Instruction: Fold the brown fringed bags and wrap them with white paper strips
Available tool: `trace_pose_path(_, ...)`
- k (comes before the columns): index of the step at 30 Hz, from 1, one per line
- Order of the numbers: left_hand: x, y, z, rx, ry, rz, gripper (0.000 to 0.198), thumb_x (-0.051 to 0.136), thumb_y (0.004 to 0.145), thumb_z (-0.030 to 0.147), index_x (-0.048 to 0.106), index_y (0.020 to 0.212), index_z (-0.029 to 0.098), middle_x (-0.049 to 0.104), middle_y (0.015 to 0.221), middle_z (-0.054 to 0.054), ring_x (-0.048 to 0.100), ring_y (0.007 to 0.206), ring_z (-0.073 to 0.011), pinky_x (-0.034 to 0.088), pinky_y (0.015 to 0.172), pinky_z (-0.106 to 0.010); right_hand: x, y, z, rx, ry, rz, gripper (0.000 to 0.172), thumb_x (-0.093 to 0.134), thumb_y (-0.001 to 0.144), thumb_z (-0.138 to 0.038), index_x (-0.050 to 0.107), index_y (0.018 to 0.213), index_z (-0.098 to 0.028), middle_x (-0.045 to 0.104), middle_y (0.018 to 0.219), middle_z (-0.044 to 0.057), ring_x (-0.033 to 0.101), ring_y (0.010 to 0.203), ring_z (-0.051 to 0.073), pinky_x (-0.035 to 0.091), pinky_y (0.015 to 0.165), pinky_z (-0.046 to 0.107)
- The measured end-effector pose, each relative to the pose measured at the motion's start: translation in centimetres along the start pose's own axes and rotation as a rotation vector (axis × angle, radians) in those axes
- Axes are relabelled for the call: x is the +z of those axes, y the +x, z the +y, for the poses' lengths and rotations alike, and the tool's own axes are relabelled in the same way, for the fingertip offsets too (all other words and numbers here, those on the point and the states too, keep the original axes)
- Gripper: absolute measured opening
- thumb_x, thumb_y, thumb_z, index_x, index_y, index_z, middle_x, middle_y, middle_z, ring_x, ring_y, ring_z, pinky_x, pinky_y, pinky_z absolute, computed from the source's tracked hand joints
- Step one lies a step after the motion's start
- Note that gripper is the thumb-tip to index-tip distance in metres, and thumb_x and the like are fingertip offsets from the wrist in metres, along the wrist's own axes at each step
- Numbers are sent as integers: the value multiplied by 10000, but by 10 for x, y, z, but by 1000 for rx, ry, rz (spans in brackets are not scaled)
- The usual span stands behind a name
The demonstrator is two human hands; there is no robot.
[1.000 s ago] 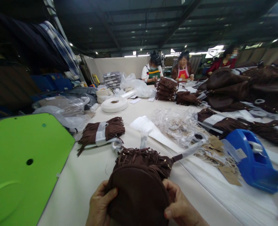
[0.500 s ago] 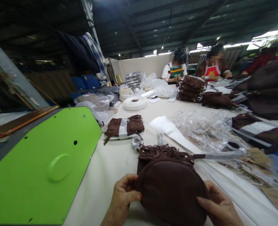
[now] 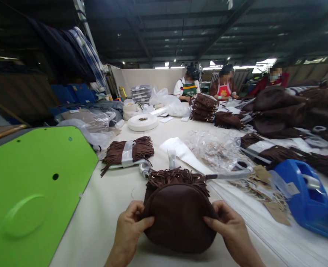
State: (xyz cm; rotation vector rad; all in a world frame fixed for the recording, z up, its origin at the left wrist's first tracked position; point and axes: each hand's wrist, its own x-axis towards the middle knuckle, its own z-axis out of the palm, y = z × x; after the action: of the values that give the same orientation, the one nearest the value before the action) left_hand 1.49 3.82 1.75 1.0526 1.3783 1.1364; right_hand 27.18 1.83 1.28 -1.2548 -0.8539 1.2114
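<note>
A brown suede bag (image 3: 177, 213) with a fringed top lies on the cream table (image 3: 102, 215) in front of me. My left hand (image 3: 130, 230) pinches its left edge with fingers curled. My right hand (image 3: 232, 230) grips its right edge the same way. The bag's round bottom faces me and its strap, wrapped in clear plastic, runs off to the right. A bundle of brown fringe (image 3: 127, 152) with a clear band lies beyond the bag to the left.
A green panel (image 3: 33, 193) fills the left side. A blue tape dispenser (image 3: 305, 194) stands at right near paper tags and crumpled clear plastic (image 3: 216, 148). A white tape roll (image 3: 143, 122) and piles of brown bags (image 3: 288, 107) lie farther back, where three people sit.
My view swung left, then back. Both hands kept hold of the bag and slid up from its near rim to its sides; the bag now lies flatter on the table.
</note>
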Motion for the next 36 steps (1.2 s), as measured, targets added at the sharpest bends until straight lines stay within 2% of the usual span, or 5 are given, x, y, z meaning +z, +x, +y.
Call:
trace_pose_path(4,1,4,-10,166,138,188,235,735,522,281,529,590,190,467,622,42,433,612,-131,343,570,-218,4,-3,11,-113,-122,189,348,771,533,-364,475,581,-188,380,556,-54,324,553,97,243,490,222)
trace_pose_path(8,-2,7,-18,227,160,254,232,728,526,278,513,540,191,499,708,20,471,677,-147,365,605,-211,1,1,29,-80,-160,123,319,718,604,-367,449,610,-195,341,561,-60,296,551,97,228,503,226)
trace_pose_path(16,-14,9,-21,443,416,89,148,633,671,315,563,626,193,577,1012,-51,537,737,-166,437,578,-230,-6,5,21,-73,-227,-62,322,673,633,-370,399,614,-203,361,595,-58,343,566,107,286,515,221)
trace_pose_path(26,-20,25,-8,333,435,-224,67,573,660,233,598,713,200,548,708,13,525,696,-149,416,636,-220,-13,15,-1,-72,-325,-381,279,647,642,-272,611,909,-197,614,860,18,543,839,203,413,738,288)
trace_pose_path(36,-33,20,-26,494,543,2,141,662,691,319,580,645,213,539,643,35,500,588,-119,406,532,-184,-11,10,20,-276,-634,70,193,704,595,-343,576,574,-200,523,529,-38,461,512,123,365,483,214)
